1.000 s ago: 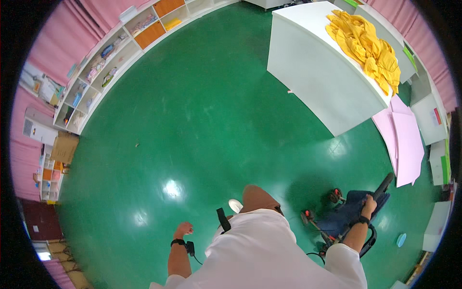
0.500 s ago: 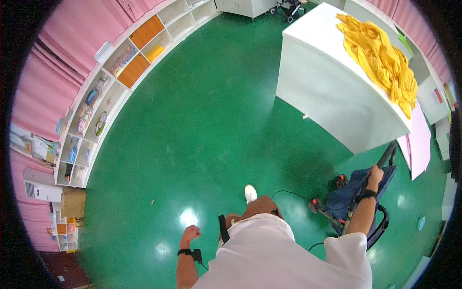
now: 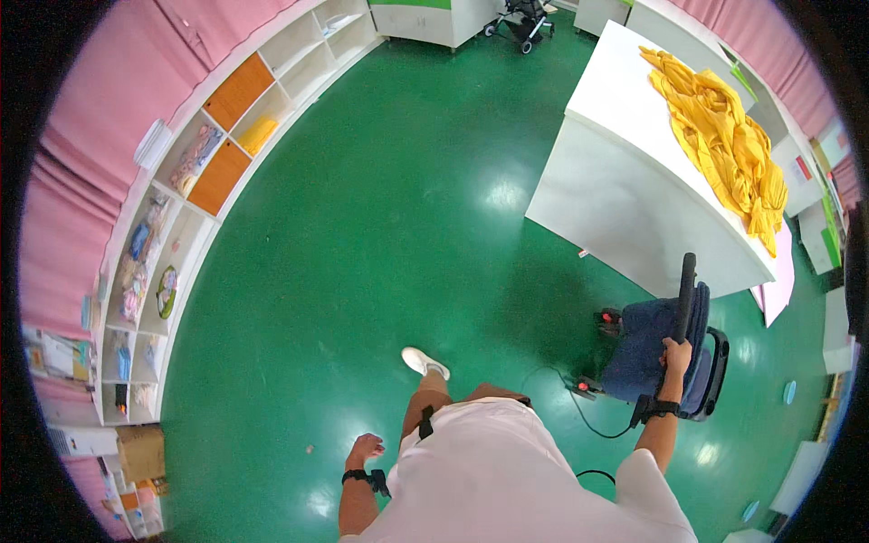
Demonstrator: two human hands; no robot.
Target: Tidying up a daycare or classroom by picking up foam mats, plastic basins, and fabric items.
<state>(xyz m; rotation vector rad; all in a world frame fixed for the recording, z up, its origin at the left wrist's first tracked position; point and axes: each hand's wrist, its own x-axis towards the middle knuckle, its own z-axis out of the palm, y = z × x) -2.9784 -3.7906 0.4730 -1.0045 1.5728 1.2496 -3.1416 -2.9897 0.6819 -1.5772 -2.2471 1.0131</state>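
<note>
Green glossy floor (image 3: 362, 226) is shining; right hand (image 3: 674, 355) is gripping the black stroller handle (image 3: 685, 294), left hand (image 3: 365, 448) hanging loosely curled, empty.

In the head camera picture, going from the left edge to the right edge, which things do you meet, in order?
Pink curtain → white shelf unit → left hand → white shoe → right hand on the dark blue cart → yellow cloth on the white table.
</note>
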